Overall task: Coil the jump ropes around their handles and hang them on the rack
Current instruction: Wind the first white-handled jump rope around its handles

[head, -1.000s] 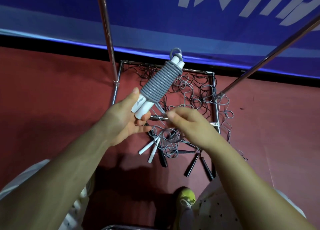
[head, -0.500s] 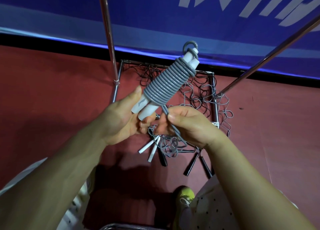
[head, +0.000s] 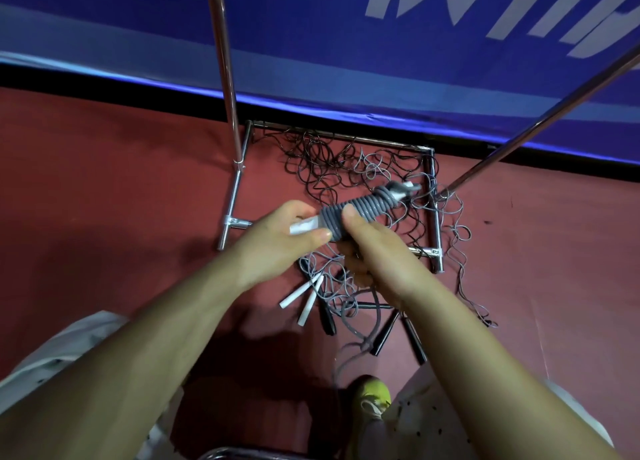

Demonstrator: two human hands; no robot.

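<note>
Blue banner (head: 346,43) with pale lettering, beyond both my hands, across the far side above the red floor (head: 104,182). Chrome rack (head: 227,78): one upright pole beyond my left hand, one slanted pole beyond my right, its base frame on the floor under and around my hands. Loose jump ropes (head: 346,168), black and grey, tangled inside that frame, beyond and below my hands; their white and black handles lie nearer me than my hands. Yellow shoe (head: 372,395), close to me, below my right forearm.

Coiled jump rope (head: 360,206), grey cord wound tight round white handles, held level between my hands, its far end pointing away to the right. A grey tail hangs from under my right hand toward the shoe. My left hand (head: 277,241): fingers and thumb curled round the bare white handle end. My right hand (head: 374,248): wrapped on the near part of the coil, thumb pressed on top of the windings.
</note>
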